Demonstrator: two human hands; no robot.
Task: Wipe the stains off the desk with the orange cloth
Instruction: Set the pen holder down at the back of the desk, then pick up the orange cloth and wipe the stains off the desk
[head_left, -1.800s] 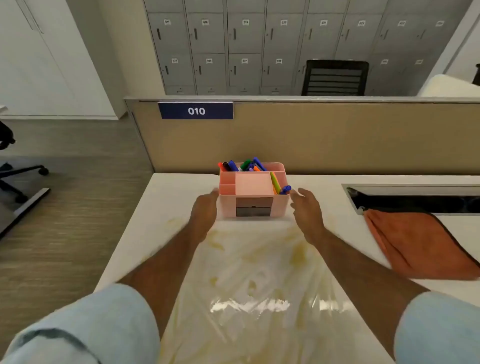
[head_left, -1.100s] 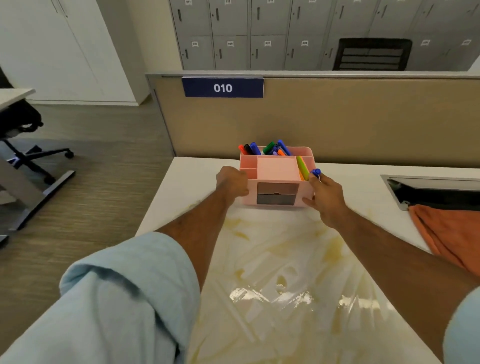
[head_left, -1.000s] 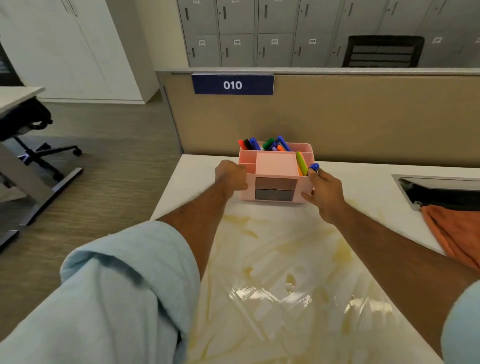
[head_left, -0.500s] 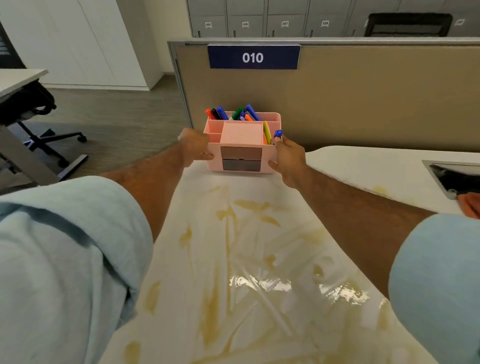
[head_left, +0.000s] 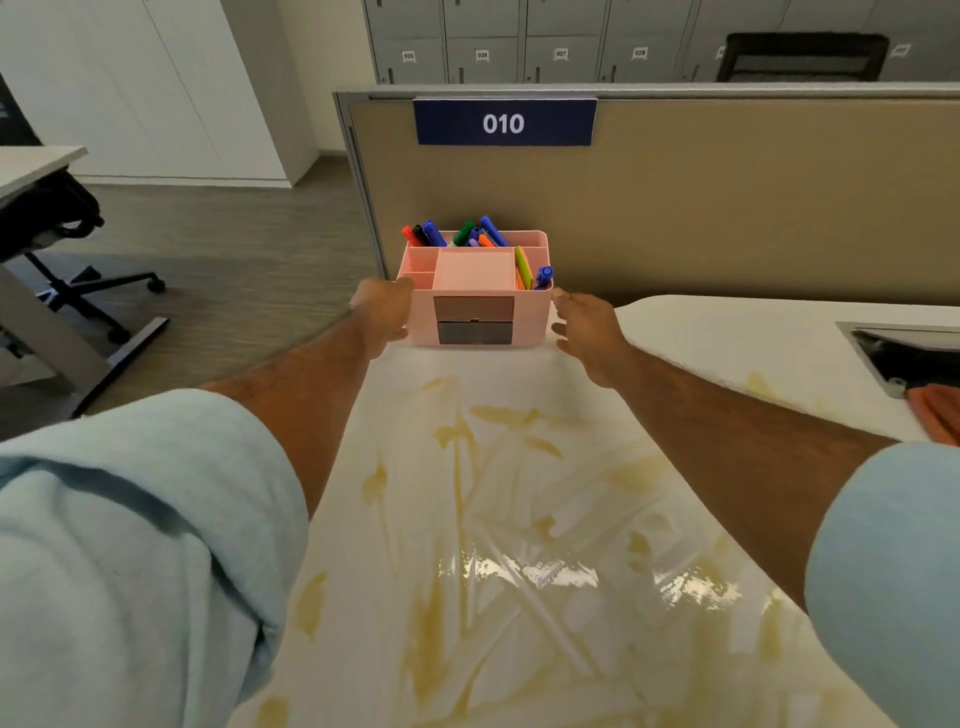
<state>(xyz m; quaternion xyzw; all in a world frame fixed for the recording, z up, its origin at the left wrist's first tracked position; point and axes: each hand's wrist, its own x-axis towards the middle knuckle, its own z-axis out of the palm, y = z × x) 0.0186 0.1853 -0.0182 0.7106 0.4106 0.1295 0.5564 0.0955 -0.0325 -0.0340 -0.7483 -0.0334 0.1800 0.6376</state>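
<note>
Yellow-brown stains (head_left: 457, 499) smear the white desk (head_left: 727, 332) between my forearms, with a wet glossy patch nearer me. Only a corner of the orange cloth (head_left: 938, 415) shows at the right edge. A pink desk organizer (head_left: 475, 296) full of coloured markers stands on the desk's far left corner against the partition. My left hand (head_left: 382, 317) lies against the organizer's left wall, blurred, so its grip is unclear. My right hand (head_left: 587, 325) is just off the right wall, fingers apart and holding nothing.
A beige partition (head_left: 727, 208) labelled 010 closes the far side of the desk. A dark cable opening (head_left: 914, 353) sits at the far right beside the cloth. The desk's left edge drops to the floor, where an office chair (head_left: 62, 249) and another desk stand.
Both hands gripped the organizer and carried it from the stained middle to the far left corner. My right hand has now come off it. The view swung left, leaving most of the cloth out of frame.
</note>
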